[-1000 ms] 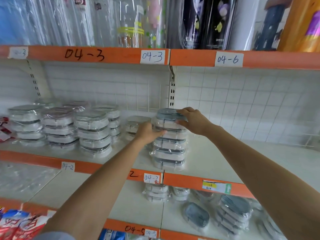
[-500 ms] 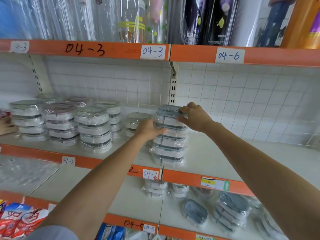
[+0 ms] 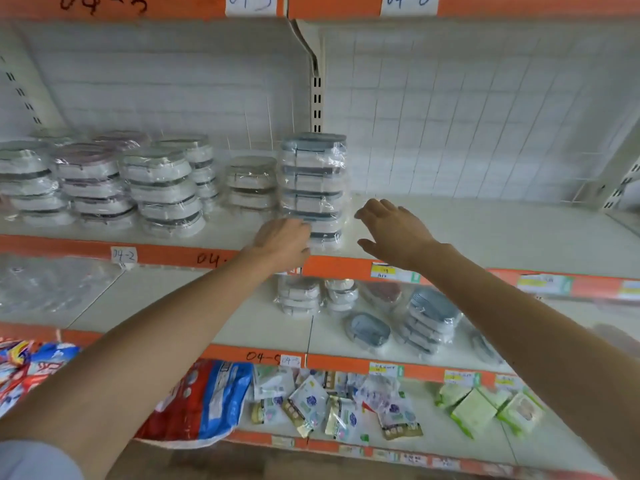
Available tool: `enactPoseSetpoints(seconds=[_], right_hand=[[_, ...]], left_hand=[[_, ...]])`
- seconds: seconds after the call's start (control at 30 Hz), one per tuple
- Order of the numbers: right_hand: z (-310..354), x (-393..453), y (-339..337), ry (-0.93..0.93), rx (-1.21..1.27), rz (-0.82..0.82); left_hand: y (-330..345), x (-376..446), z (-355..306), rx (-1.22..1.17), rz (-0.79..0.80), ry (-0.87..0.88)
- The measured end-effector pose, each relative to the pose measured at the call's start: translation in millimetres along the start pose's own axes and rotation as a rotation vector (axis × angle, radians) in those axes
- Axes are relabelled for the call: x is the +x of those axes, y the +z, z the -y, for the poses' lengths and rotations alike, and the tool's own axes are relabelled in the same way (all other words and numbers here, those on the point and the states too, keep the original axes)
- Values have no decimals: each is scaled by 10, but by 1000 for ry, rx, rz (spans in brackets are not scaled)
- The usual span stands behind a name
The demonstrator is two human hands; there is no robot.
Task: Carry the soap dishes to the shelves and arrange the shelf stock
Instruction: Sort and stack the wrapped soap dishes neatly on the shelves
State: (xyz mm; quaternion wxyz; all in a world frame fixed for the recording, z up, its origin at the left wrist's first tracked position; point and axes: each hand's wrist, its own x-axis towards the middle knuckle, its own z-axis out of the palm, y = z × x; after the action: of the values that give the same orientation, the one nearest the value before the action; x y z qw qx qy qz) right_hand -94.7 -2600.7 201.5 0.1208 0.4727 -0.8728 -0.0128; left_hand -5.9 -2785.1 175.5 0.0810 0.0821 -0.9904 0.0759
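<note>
A tall stack of plastic-wrapped blue-grey soap dishes (image 3: 313, 181) stands on the middle shelf (image 3: 485, 230) beside the upright post. My left hand (image 3: 282, 242) is at the foot of the stack, in front of its lowest dishes, fingers loosely curled; whether it touches them I cannot tell. My right hand (image 3: 391, 228) hovers just right of the stack with fingers spread, holding nothing. A shorter stack of soap dishes (image 3: 250, 181) sits directly left of the tall one. More wrapped soap dishes (image 3: 156, 188) fill the shelf's left part.
The shelf below holds more wrapped soap dishes (image 3: 429, 320) and a loose blue one (image 3: 369, 329). On the bottom shelf lie a red-and-blue bag (image 3: 204, 400), small sachets (image 3: 332, 403) and green packs (image 3: 485, 407). Orange shelf edges (image 3: 346, 266) carry paper labels.
Both hands have come off the top of the tall stack and dropped lower. The right hand has moved away to the right and opened. The view has tilted downward.
</note>
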Motion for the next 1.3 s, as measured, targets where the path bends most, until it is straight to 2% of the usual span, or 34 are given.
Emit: enactPoseSetpoints(seconds=[0.2, 0.37, 0.5, 0.57, 0.7, 0.87, 1.1, 1.23, 1.3], right_hand=[[11, -712, 878, 57, 88, 208], [-7, -1005, 1728, 155, 181, 364], [15, -966, 2483, 188, 230, 440], [5, -842, 2841, 204, 260, 438], [-74, -538, 3410, 250, 296, 388], [-239, -192, 3832, 343, 288, 371], [-338, 38, 4245, 451, 254, 492], [-348, 41, 4356, 446, 203, 470], [-348, 40, 4336, 433, 189, 450]], left_hand=[[701, -372, -509, 6, 161, 165], [1460, -374, -741, -108, 379, 86], [2212, -297, -762, -168, 473, -14], [2552, -211, -678, -194, 458, -75], [3001, 145, -398, -211, 294, -190], [3273, 691, 14, -220, 162, -223], [3545, 1189, 356, -86, 273, -191], [3618, 1298, 388, -28, 341, -146], [3627, 1305, 394, 17, 288, -124]])
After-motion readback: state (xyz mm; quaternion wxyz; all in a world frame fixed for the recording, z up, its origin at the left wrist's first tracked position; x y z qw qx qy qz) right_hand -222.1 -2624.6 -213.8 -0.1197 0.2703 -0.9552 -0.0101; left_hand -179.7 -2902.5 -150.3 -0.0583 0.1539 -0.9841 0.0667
